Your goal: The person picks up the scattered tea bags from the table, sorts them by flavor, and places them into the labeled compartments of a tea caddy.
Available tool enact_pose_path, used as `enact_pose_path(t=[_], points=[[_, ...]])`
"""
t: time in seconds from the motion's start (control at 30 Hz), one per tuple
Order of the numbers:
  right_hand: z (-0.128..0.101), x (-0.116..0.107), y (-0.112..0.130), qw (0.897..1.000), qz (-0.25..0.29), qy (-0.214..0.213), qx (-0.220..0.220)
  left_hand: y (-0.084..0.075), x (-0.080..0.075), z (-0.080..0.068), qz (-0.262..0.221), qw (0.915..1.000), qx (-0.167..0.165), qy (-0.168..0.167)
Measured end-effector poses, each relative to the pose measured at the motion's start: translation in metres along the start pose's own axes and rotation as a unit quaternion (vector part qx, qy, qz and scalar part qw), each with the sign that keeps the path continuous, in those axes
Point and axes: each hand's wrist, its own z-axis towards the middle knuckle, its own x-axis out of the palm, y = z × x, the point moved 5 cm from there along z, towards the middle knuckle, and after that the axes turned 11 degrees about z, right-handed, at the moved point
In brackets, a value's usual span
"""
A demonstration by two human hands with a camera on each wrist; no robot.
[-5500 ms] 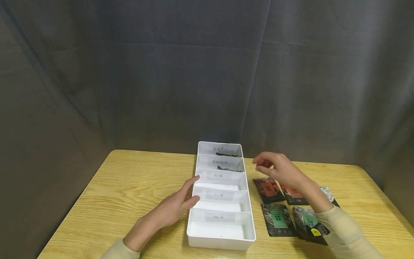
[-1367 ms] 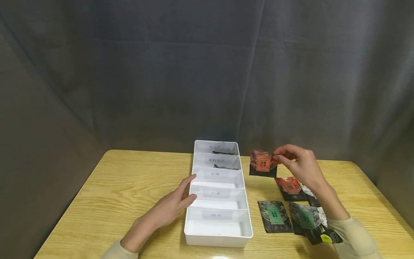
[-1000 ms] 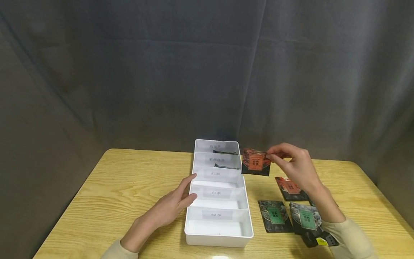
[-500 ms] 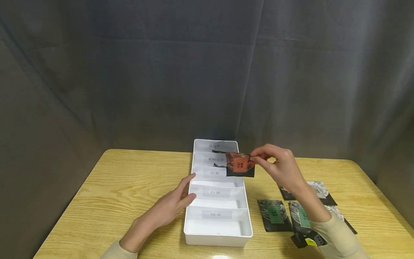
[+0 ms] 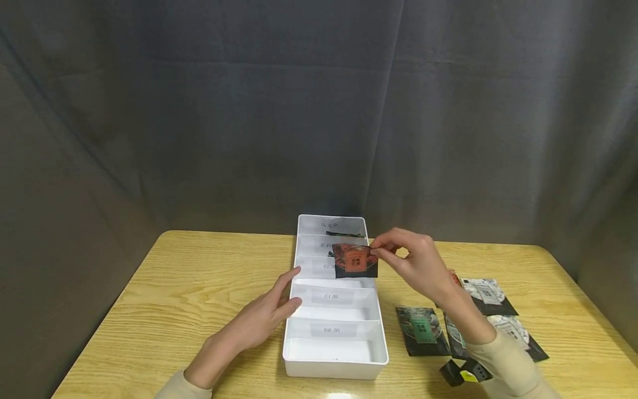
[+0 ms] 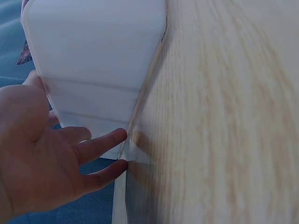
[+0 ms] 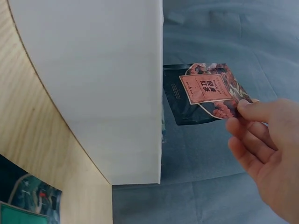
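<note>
Tabletop (image 5: 164, 310), pale wood, near edge below both sleeves; broad bare stretch on the left side. Left hand (image 5: 259, 321): fingers straight, tips touching the left outer wall of the white tray (image 5: 289, 354), palm on the wood; holds nothing. White tray: five compartments in a row from near to far, the nearest two showing bare floors. Green-label packet (image 5: 422, 331): flat on the table just right of the tray; white-label packets (image 5: 488, 292) beyond it towards the right edge, well apart from the tray. Right hand (image 5: 416, 265): thumb and fingers pinching the corner of the red-label packet (image 5: 355, 261); packet held in the air above the middle compartment, near the tray's right wall. Grey curtain (image 5: 319, 111) behind the far table edge.
</note>
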Motion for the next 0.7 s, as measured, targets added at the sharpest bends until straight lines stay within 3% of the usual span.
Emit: enact_pose_path(t=[0.5, 0.7], points=[[-0.012, 0.018, -0.005, 0.999, 0.016, 0.029, -0.011, -0.003, 0.001, 0.001, 0.001, 1.0, 0.004, 0.003], [-0.021, 0.025, -0.006, 0.998, 0.016, 0.06, 0.018, -0.003, 0.002, 0.001, 0.008, 0.9999, 0.007, 0.001]])
